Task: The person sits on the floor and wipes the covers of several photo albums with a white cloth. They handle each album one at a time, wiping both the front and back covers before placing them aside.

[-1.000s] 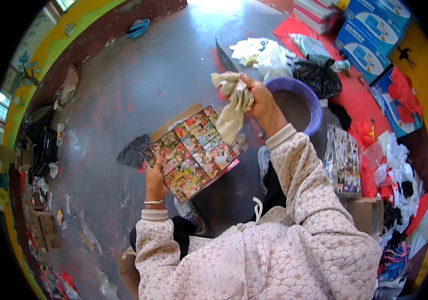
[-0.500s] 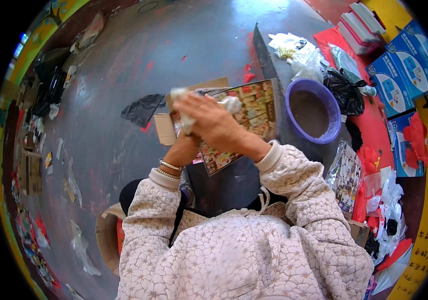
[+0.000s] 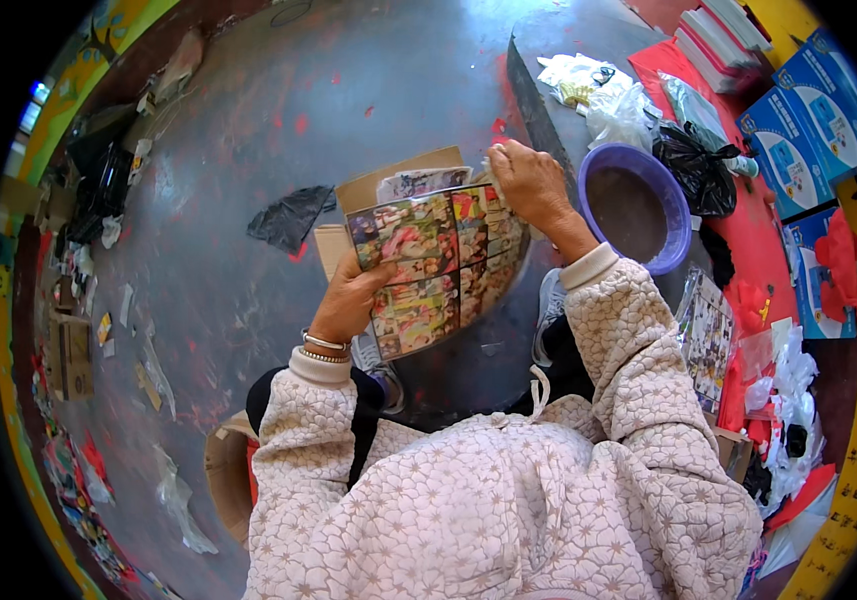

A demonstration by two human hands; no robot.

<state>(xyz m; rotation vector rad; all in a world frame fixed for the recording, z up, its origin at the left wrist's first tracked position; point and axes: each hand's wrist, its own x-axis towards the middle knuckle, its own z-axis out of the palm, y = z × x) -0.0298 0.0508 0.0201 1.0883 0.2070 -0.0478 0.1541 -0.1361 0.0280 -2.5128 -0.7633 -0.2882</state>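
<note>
Above the lap, over the grey floor: a printed sheet (image 3: 435, 268) covered in small colour pictures, held up in the air between both hands and bowed a little along its right side.
Sheet's backing: brown cardboard (image 3: 398, 180) shows behind its top and left edges, with another printed page peeking above; how many layers there are I cannot tell.
Handling: it looks light and thin, stiff enough to stay up but ready to bend or crease; the glossy face may be slippery. Best held by the edges with both hands, as it is.
Left hand (image 3: 348, 300): closed on the sheet's lower left edge, thumb over the printed face, bangles at the wrist.
Right hand (image 3: 531, 182): closed around a pale cloth (image 3: 495, 172) and pressed to the sheet's top right corner.
Right of the sheet: a purple basin (image 3: 670, 215) stands on the floor beside a red mat (image 3: 763, 235).
Beyond the basin: a black bag (image 3: 696, 170) and white bags (image 3: 608, 100), then blue boxes (image 3: 808, 110) at the mat's far edge.
Left of the sheet: a dark scrap (image 3: 290, 215) lies on the floor, well apart.
</note>
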